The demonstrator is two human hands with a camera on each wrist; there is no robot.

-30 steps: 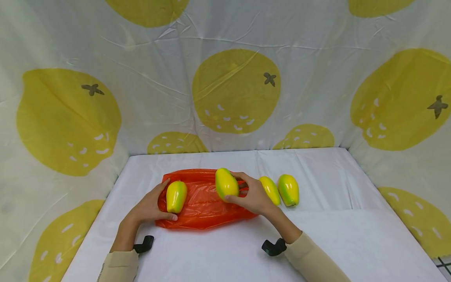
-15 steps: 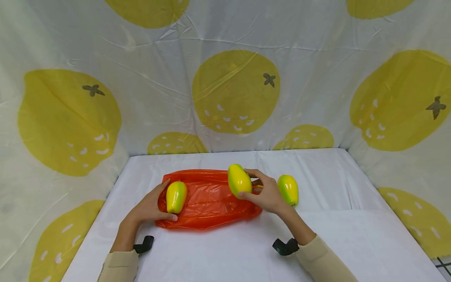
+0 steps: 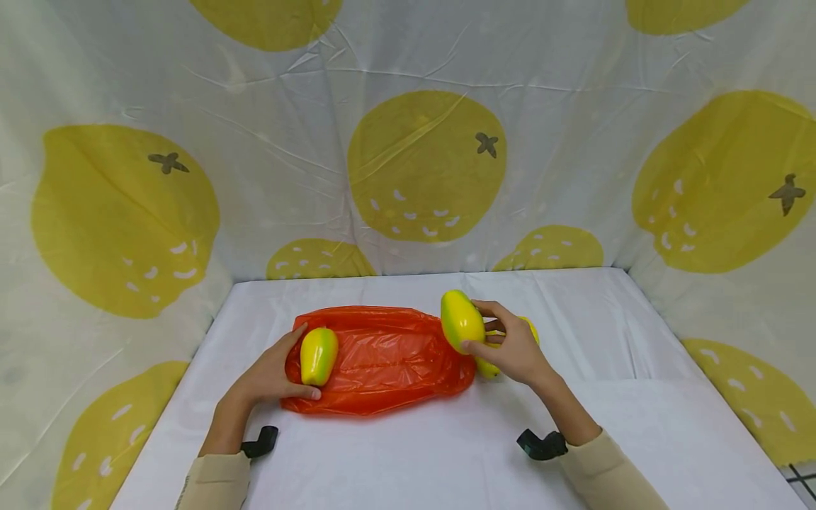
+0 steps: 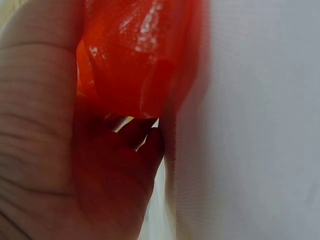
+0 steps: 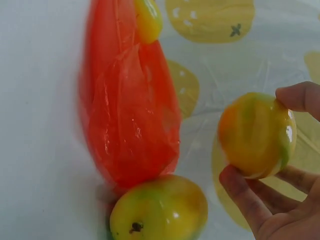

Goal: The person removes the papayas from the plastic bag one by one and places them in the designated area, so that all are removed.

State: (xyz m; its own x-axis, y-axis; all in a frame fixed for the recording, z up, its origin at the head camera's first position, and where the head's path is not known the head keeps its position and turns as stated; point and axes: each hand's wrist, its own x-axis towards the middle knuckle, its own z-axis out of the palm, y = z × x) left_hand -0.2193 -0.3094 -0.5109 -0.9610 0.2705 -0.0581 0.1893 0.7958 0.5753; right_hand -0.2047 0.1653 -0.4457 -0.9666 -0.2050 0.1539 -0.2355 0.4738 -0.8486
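Note:
A red plastic bag [image 3: 382, 361] lies spread on the white-covered table. My left hand [image 3: 270, 372] holds its left end, fingers on the far side and thumb at the near side. A yellow-green papaya [image 3: 319, 356] rests on the bag beside that palm. In the left wrist view, the bag's red film [image 4: 132, 60] bulges between thumb and palm. My right hand [image 3: 513, 347] pinches another papaya [image 3: 459, 322] between thumb and fingers, raised above the bag's right end. The right wrist view shows this held papaya [image 5: 255, 135] apart from the bag.
Two more papayas are partly hidden by my right hand in the head view. One papaya [image 5: 165, 210] lies close against the bag's right end. A white curtain [image 3: 561, 156] printed with yellow fruit walls the table's back and sides.
My right hand has moved rightward and slightly farther away with its papaya, from over the bag's middle to its right end. My left hand and the bag's left end have stayed put.

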